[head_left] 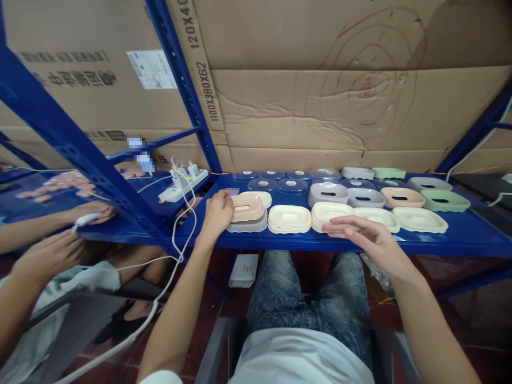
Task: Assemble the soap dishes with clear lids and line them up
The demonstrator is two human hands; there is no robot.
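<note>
My left hand (218, 214) curls its fingers round the left end of a peach soap dish (248, 208) with a slot in its middle. Under that dish lies a grey soap dish (250, 224), and a cream piece (264, 199) shows partly behind it. My right hand (374, 242) is stretched out, fingers extended and fingertips at the front edge of a cream soap dish stack (328, 211); whether they press on it I cannot tell. Another cream stack (289, 218) sits between my hands. Further cream dishes (420, 220) stand to the right.
Clear plastic lids (293, 185) and grey, peach and green dishes (447, 200) stand behind on the blue shelf table (248, 241). A power strip (182, 186) with white cables lies at left. Beyond the blue post, another person's hands (60, 248) hold a white corded tool (86, 219).
</note>
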